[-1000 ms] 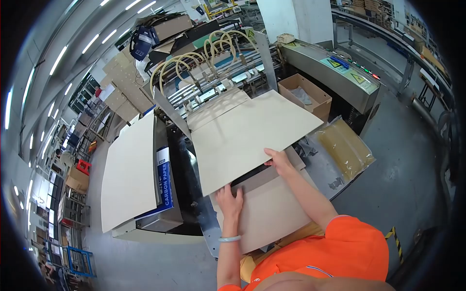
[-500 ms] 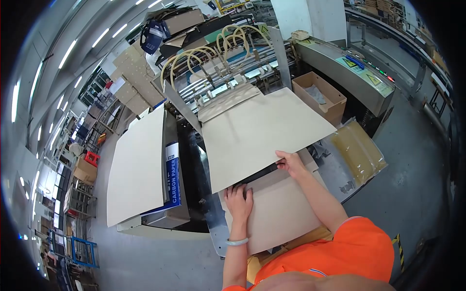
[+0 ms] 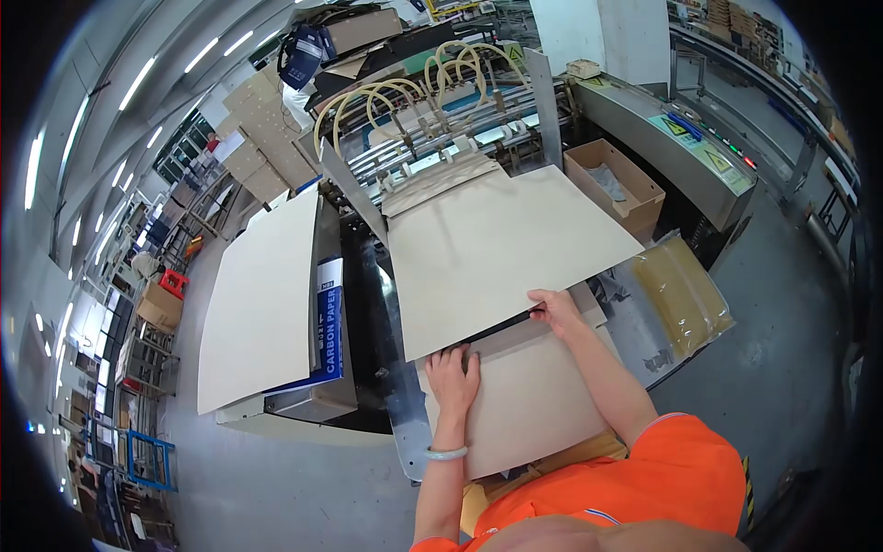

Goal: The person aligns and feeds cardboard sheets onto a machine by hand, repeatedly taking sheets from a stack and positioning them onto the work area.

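Observation:
A large pale board (image 3: 497,253) lies on the machine's feed area, its front edge towards me. My right hand (image 3: 556,313) pinches that front edge, thumb on top and fingers curled beneath. My left hand (image 3: 452,375) rests palm down at the board's near left corner, fingers slightly apart, their tips at or under the edge. Below both hands is a second pale board (image 3: 524,405), nearer my body. A dark gap shows between the two boards. Behind the upper board, smaller patterned sheets (image 3: 441,184) lie against the machine's rollers.
Left stands another pale board (image 3: 262,308) beside a blue carbon paper box (image 3: 329,322). The machine (image 3: 432,129) with yellow hoses is ahead. To the right are an open cardboard box (image 3: 614,184), a plastic-wrapped yellowish pack (image 3: 681,293) and a control panel (image 3: 690,138).
The view has shifted slightly, so the machine and boards appear a little to the right. Both hands keep nearly the same places at the board's edge.

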The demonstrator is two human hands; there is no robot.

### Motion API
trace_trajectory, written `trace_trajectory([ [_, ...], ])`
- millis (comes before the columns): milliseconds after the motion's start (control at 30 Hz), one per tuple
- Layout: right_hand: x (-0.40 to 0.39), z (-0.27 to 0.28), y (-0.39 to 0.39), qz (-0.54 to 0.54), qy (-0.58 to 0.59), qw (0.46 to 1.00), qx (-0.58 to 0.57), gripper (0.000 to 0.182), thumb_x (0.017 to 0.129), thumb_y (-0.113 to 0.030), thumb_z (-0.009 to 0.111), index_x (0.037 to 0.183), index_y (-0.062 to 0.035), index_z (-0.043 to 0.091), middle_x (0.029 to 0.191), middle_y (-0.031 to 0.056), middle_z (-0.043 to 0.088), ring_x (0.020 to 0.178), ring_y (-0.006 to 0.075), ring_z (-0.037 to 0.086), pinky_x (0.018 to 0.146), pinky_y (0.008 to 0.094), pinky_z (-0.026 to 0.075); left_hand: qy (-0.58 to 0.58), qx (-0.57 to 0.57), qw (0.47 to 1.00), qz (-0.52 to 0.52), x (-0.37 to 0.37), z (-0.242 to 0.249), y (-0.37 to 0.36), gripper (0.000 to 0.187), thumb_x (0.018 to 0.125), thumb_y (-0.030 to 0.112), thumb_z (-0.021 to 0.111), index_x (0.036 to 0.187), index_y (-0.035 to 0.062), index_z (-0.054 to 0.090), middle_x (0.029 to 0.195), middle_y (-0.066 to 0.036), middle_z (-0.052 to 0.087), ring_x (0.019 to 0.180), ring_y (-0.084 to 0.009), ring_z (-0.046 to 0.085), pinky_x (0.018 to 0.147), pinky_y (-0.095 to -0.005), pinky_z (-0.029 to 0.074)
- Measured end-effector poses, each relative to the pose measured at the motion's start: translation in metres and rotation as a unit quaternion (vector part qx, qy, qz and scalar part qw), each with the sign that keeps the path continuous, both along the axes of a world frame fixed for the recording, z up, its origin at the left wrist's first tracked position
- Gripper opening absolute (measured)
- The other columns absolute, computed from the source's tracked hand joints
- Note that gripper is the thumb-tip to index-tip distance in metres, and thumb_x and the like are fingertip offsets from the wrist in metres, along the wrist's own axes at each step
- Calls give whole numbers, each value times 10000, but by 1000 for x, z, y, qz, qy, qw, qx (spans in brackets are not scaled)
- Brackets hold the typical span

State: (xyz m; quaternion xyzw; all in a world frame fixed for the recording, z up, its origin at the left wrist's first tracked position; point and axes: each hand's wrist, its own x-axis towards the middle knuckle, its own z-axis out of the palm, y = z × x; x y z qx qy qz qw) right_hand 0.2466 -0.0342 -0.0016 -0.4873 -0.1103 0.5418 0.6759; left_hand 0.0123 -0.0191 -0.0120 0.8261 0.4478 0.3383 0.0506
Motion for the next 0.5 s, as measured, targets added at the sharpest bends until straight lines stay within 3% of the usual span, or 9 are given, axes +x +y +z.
trace_trajectory([
  [100,-1,4,-1,-5,-1,1000,-1,154,771,-52,606,815,95,589,711,120,572,577,163,545,485,230,478,-1,1,1000,-1,0,0,0,201,793,223,600,903,65,657,910,-56,657,950,-240,528,928,-367,340],
  [267,2,-2,-1,1,0,1000,-4,109,773,-41,610,839,46,604,707,95,605,554,132,549,460,207,450,1,0,1000,3,1,2,-1,196,791,220,599,897,65,655,876,-60,650,933,-238,527,918,-362,345],
  [333,13,-27,4,87,105,978,157,112,774,-42,610,842,46,603,705,93,602,553,132,546,460,208,449,-1,-1,1000,4,1,2,-1,192,790,215,597,894,64,654,863,-61,646,923,-239,526,913,-360,347],
  [400,20,-44,7,168,206,913,311,114,774,-42,611,845,47,602,703,92,600,552,133,544,459,209,447,-2,-2,1000,4,1,3,-1,188,789,211,596,891,64,652,850,-62,642,913,-239,526,909,-357,350],
  [500,19,-46,5,167,205,916,302,118,774,-43,611,849,47,601,706,93,600,556,135,545,464,211,448,-4,-1,1000,4,2,3,-1,184,789,204,593,893,63,650,845,-62,639,903,-240,525,904,-357,352],
])
